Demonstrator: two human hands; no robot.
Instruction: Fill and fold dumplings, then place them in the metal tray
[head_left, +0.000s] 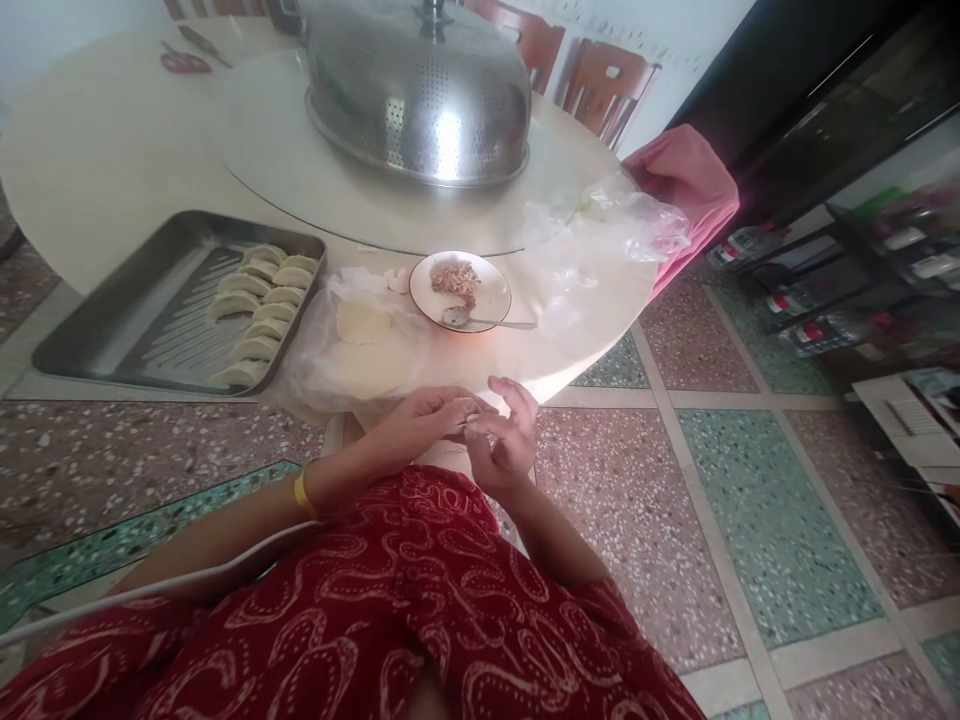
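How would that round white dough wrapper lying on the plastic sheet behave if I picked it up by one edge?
The round white dough wrapper looks thin and flat, so it would probably droop rather than stay stiff. It seems light for its size. Soft dough likely stretches or tears if pulled hard, and it may cling slightly to the clear plastic sheet under it.

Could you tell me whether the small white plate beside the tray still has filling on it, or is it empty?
Not empty: the plate holds a small mound of pinkish filling, with a spoon resting beside it.
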